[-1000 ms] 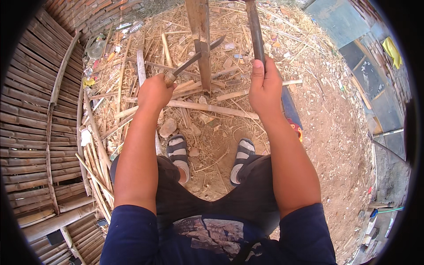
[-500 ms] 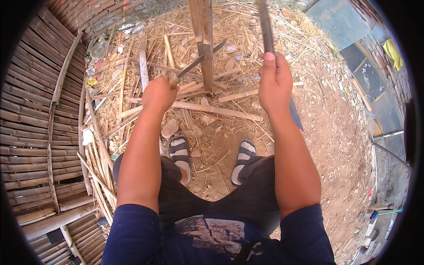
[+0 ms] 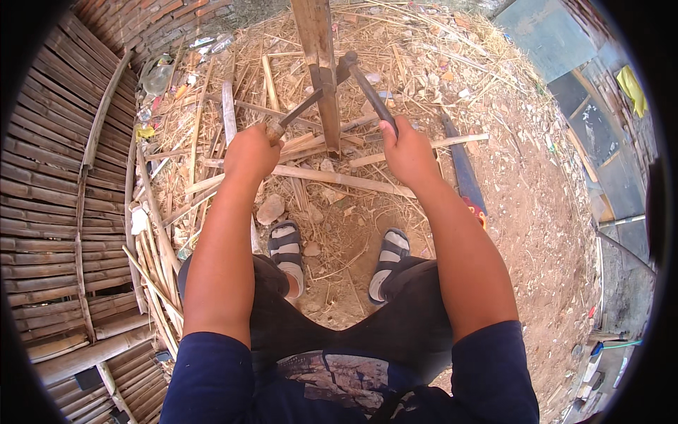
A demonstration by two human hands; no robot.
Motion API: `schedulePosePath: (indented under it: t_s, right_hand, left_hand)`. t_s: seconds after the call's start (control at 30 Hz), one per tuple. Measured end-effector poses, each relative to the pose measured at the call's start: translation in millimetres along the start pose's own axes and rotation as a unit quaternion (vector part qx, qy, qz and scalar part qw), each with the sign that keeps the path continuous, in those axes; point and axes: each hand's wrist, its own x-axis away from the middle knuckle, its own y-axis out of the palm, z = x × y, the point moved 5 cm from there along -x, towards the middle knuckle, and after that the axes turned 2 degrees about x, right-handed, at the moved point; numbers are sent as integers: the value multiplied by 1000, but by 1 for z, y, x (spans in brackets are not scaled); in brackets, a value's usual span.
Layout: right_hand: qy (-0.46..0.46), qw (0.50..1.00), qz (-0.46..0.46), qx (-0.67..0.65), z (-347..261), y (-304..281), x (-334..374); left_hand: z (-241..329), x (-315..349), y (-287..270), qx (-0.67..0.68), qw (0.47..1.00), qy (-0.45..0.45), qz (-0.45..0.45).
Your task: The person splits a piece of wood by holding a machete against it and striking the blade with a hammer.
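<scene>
Bamboo pole [image 3: 318, 49] stands near-upright ahead of you, seemingly split partway with its foot left whole, your left hand [image 3: 251, 155] closed round the machete [image 3: 302, 107] crossing it, your right hand [image 3: 409, 155] wrapped round the hammer [image 3: 371, 92], head just right of the pole.

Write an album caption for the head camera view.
Left hand holding a wooden-handled knife across a bamboo pole, right hand holding a hammer at the knife's far end.

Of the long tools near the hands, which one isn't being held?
The dark blue-bladed tool, lying on the ground to the right of the right hand. The left hand grips the knife; the right hand grips the hammer-like tool.
</scene>
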Motion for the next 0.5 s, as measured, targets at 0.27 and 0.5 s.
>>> schedulePosePath:
  t_s: [0.27, 0.5]
  right_hand:
    - [-77, 974, 142, -160, -32, -56, 4]
    - [-68, 986, 121, -94, -11, -29, -2]
  left_hand:
    - [-10, -2, 7, -11, 1000, 4, 5]
    - [-2, 0, 11, 7, 1000, 4, -4]
